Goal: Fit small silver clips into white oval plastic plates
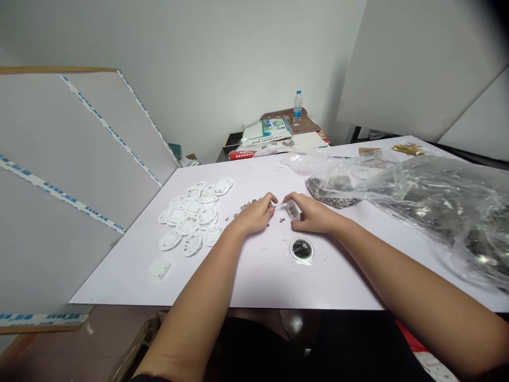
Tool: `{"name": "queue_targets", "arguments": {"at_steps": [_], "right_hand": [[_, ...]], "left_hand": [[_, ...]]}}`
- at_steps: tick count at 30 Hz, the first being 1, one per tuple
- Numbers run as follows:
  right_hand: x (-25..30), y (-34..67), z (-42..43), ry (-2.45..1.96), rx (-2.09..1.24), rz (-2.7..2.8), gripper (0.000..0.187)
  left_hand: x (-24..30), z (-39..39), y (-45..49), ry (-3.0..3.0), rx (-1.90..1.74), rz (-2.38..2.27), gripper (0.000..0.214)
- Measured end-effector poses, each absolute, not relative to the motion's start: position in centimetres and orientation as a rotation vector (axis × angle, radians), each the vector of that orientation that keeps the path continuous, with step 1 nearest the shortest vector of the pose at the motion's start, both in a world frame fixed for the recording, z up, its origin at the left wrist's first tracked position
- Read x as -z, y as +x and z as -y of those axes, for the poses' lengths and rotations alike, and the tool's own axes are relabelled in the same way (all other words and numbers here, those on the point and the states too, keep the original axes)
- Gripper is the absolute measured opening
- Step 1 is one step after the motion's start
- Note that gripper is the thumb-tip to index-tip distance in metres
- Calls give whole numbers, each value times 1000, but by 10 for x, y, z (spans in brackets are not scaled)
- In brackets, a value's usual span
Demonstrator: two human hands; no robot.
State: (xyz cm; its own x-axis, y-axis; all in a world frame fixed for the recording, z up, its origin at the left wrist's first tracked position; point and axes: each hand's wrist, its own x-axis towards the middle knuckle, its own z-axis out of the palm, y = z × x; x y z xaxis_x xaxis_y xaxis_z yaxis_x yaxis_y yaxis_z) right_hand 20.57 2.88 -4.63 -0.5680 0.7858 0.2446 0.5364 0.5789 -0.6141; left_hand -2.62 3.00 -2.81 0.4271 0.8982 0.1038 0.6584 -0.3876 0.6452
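My right hand point(312, 212) grips a small white plastic part point(293, 210) with slots in it, tilted on edge above the table. Beside it, my left hand point(256, 214) has thumb and fingers pinched together; what they hold, if anything, is too small to make out. A thin pale strip shows between the two hands. Small metal pieces point(282, 219) lie under the hands, and more of them point(247, 206) are scattered behind my left hand. Nearer to me, a round dark disc with a pale rim point(301, 248) sits on the table under clear film or tape.
Many slotted white discs point(186, 215) are heaped at the left, with a small clear box point(159, 268) in front. Large clear plastic bags point(441, 201) of metal parts cover the right side. A water bottle point(297, 107) stands behind the white table point(254, 286). Upright panels point(79, 185) border the left.
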Motion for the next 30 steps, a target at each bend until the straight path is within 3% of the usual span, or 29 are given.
{"name": "queue_targets", "arguments": {"at_steps": [8, 30], "right_hand": [[52, 199, -30, -1046, -608, 2253, 51], [53, 196, -28, -926, -633, 2304, 46]], "left_hand": [[23, -29, -18, 2420, -361, -1334, 22], [20, -29, -25, 2404, -349, -1249, 28]]}}
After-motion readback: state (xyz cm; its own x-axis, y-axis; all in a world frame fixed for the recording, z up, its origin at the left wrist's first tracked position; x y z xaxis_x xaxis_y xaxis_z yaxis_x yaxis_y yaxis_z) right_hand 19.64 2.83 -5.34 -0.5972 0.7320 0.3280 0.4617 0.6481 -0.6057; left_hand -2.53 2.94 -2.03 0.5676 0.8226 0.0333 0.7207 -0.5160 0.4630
